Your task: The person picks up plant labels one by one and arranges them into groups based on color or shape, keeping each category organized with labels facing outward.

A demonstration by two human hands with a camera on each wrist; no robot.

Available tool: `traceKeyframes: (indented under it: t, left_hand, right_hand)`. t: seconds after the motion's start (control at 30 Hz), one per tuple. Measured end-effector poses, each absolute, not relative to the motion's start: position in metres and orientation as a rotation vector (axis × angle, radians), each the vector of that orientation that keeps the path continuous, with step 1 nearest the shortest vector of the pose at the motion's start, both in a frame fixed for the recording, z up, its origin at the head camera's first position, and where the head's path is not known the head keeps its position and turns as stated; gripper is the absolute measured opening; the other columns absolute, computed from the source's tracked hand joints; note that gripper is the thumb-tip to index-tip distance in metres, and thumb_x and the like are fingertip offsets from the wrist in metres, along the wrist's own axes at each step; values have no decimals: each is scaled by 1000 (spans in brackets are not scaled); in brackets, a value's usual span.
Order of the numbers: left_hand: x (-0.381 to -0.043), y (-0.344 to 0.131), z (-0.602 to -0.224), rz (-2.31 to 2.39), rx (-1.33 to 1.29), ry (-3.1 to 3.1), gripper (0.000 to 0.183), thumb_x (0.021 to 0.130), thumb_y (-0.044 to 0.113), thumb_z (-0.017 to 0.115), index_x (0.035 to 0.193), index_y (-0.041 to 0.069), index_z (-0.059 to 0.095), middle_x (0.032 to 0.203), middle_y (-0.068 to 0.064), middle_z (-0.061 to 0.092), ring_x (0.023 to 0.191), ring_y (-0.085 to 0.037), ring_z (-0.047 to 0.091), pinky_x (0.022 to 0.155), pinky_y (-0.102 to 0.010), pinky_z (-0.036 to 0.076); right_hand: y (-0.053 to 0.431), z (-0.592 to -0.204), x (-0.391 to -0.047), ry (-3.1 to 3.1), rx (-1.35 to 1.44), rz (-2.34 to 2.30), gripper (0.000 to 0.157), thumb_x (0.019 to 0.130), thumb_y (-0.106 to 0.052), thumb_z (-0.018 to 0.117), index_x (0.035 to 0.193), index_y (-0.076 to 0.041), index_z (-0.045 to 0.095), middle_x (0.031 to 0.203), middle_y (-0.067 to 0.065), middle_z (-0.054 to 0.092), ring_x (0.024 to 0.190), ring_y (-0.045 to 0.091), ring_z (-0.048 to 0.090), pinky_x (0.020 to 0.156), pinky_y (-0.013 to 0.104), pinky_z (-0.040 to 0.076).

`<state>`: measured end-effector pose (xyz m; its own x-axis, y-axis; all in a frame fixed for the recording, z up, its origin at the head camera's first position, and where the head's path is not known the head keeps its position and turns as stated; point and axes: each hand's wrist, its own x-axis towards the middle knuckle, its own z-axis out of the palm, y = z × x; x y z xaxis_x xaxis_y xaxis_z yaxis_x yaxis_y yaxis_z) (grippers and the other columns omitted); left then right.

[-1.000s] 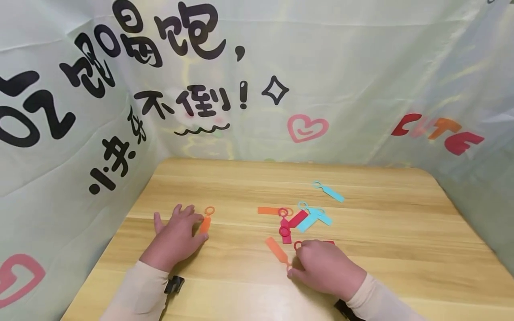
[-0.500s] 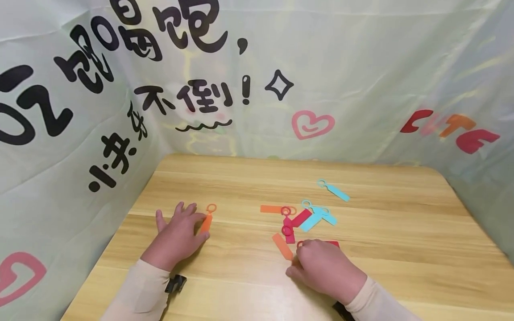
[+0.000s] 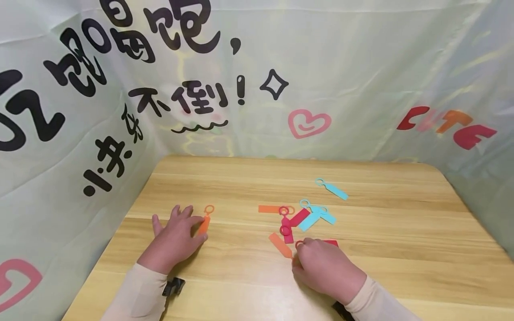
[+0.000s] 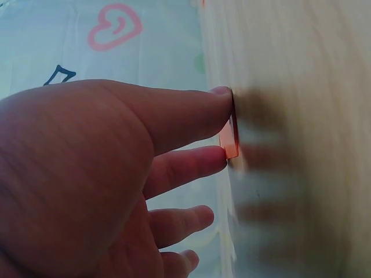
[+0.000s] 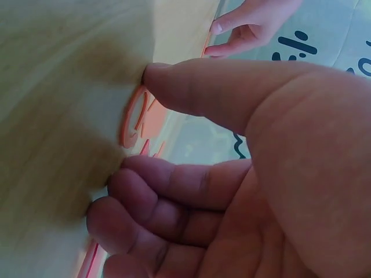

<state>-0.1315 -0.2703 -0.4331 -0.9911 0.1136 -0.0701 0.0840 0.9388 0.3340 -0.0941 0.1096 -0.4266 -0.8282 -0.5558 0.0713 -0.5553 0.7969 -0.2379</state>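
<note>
My left hand [image 3: 174,238] rests at the left of the table beside an orange ring tag [image 3: 205,224]. Its index fingertip and thumb touch the flat strip, with the other fingers spread, as the left wrist view shows. At the right, my right hand [image 3: 327,271] is low over the wood with curled fingers. Thumb and index finger close around the ring of a second orange tag [image 3: 280,245]; in the right wrist view that orange ring [image 5: 134,116] lies between them. Behind the knuckles a red tag [image 3: 331,243] is partly hidden.
Past the right hand, overlapping crimson tags [image 3: 286,229] lie by another orange tag [image 3: 269,209] and blue tags [image 3: 311,218]. A single blue tag [image 3: 335,191] lies farther back. Printed cloth [image 3: 345,80] walls in the wooden table [image 3: 225,285].
The right hand's thumb has drawn in toward its fingers, and the orange tag by it has shifted slightly away from me. The left hand keeps its place; the head view has tilted a little.
</note>
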Motion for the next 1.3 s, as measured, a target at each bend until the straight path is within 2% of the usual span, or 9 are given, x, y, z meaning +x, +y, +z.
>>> traceKeyframes:
  t: [0.27, 0.4, 0.53, 0.73, 0.83, 0.97, 1.03, 1.1, 1.3]
  left_hand:
    - [-131, -270, -433, 525, 157, 2996, 52, 101, 37, 81, 147, 15, 73, 171, -29, 41, 162, -61, 19, 112, -93, -8]
    - [-131, -271, -433, 529, 152, 2994, 52, 101, 36, 81, 147, 15, 73, 171, -30, 41, 162, -61, 18, 112, -93, -9]
    - [-130, -271, -433, 532, 155, 2999, 51, 101, 36, 81, 147, 15, 74, 170, -30, 42, 161, -61, 19, 112, -93, -8]
    - [-130, -271, -432, 533, 159, 3000, 51, 101, 36, 82, 146, 15, 74, 170, -30, 42, 161, -62, 20, 112, -94, -8]
    - [-131, -271, -432, 532, 159, 3002, 51, 100, 36, 82, 147, 15, 74, 170, -30, 42, 161, -62, 20, 112, -94, -8]
    - [-131, -271, -433, 528, 164, 3006, 51, 100, 36, 82, 147, 15, 74, 170, -30, 42, 161, -62, 20, 111, -94, -7]
    - [-131, -271, -433, 527, 165, 3008, 51, 100, 36, 82, 146, 15, 74, 170, -30, 42, 161, -62, 20, 111, -94, -7]
    - [-131, -271, -433, 525, 167, 3011, 51, 100, 36, 82, 146, 15, 74, 170, -30, 43, 161, -62, 20, 111, -94, -7]
    - [-131, -271, -434, 523, 166, 3014, 51, 100, 36, 81, 146, 15, 74, 169, -30, 43, 161, -62, 21, 111, -94, -6]
  right_hand:
    - [109, -430, -94, 3026, -935, -386, 28, 89, -7, 79, 70, -13, 60, 68, -4, 48, 57, 12, 45, 49, 28, 41]
    - [109, -430, -95, 3011, -933, -438, 23, 88, -6, 80, 76, -12, 62, 71, -6, 49, 58, 9, 47, 50, 26, 43]
    - [108, -429, -96, 2966, -884, -516, 19, 89, -5, 83, 81, -14, 68, 76, -8, 58, 65, 7, 55, 55, 25, 49]
    - [109, -426, -97, 2927, -872, -583, 21, 86, 2, 80, 80, -14, 69, 76, -9, 62, 67, 8, 57, 60, 27, 54]
    - [110, -425, -97, 2942, -872, -578, 26, 84, 3, 77, 74, -16, 63, 71, -10, 56, 63, 8, 52, 56, 26, 50]
    - [109, -424, -95, 2954, -834, -510, 41, 88, -9, 79, 65, -22, 48, 64, -10, 41, 59, 8, 39, 53, 26, 37]
    - [109, -424, -94, 2939, -830, -487, 45, 89, -13, 83, 63, -24, 48, 64, -10, 41, 60, 8, 39, 53, 27, 37]
    - [108, -424, -93, 2920, -827, -474, 43, 89, -15, 86, 64, -24, 52, 66, -10, 44, 62, 8, 42, 55, 27, 40]
    - [106, -425, -93, 2923, -839, -477, 21, 88, -8, 88, 80, -16, 70, 78, -9, 59, 67, 9, 57, 59, 29, 52]
